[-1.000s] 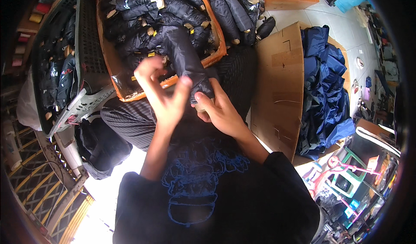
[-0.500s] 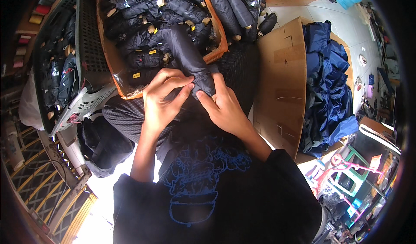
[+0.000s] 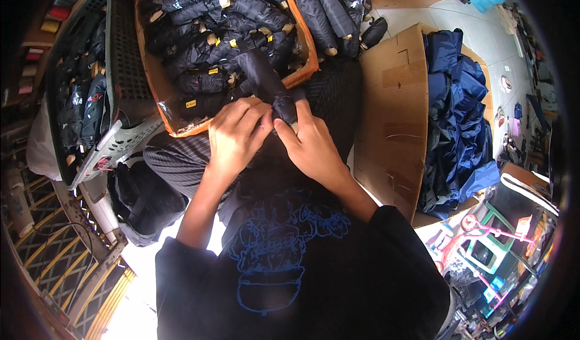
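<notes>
Over my lap, both hands hold a black folded umbrella (image 3: 263,77), a slim roll of shiny cloth slanting away toward an open carton. My left hand (image 3: 234,131) is closed, its thumb and fingers pressed against the left side of the near end. On the other side my right hand (image 3: 311,141) wraps that end, thumb on top and fingers round behind. The far end overlaps the carton (image 3: 310,47), which is packed with similar black rolls (image 3: 199,47), some with pale ends and small yellow tags. My fingers hide much of the near end.
To the left stands a dark perforated crate (image 3: 130,77) holding more rolls. A tall carton (image 3: 389,122) with dark blue cloth (image 3: 456,122) is on the right. Further rolls (image 3: 314,14) lie beyond my knee. A black bag (image 3: 145,204) sits at lower left.
My left hand has shifted slightly right and its fingers have folded closer round the near end. The far end of the umbrella has dropped a little toward me.
</notes>
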A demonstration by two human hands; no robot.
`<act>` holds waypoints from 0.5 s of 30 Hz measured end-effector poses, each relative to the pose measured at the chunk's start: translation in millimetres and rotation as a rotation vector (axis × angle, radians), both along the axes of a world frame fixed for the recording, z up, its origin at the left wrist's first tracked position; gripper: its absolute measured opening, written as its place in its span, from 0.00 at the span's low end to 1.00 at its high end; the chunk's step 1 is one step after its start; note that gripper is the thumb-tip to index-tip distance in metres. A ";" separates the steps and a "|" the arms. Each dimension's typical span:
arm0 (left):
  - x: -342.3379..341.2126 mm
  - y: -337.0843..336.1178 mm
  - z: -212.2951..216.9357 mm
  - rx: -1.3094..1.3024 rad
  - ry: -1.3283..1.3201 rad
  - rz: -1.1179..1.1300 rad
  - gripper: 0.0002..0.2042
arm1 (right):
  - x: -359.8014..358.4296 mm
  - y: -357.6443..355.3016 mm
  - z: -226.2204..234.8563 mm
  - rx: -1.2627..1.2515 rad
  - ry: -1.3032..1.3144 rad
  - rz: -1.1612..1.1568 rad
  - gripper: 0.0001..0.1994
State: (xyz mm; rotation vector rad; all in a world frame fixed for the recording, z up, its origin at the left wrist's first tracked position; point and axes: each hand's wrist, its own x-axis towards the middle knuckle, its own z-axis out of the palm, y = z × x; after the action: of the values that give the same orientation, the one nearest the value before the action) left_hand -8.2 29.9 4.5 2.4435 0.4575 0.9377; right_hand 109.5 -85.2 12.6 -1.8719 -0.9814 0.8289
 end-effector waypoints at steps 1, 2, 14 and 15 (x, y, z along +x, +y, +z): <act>0.9 0.0 -3.1 0.002 -0.004 0.006 0.09 | -0.5 1.3 1.7 -0.019 0.005 -0.002 0.15; 1.6 -0.3 -7.7 0.004 -0.007 0.012 0.09 | -0.8 2.2 2.5 -0.038 0.009 -0.004 0.15; 5.8 -2.9 -18.0 -0.397 0.034 -0.036 0.07 | 12.7 8.1 -9.6 -0.055 -0.086 -0.026 0.16; 5.7 -0.4 -18.9 -0.376 0.055 -0.042 0.07 | 12.2 8.3 -8.7 -0.062 -0.100 -0.021 0.16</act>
State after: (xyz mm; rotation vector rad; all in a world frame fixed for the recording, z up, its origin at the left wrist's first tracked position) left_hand -2.5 29.4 -14.5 2.1312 0.5457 0.6963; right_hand 121.7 -76.9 4.0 -1.9892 -1.0057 0.7675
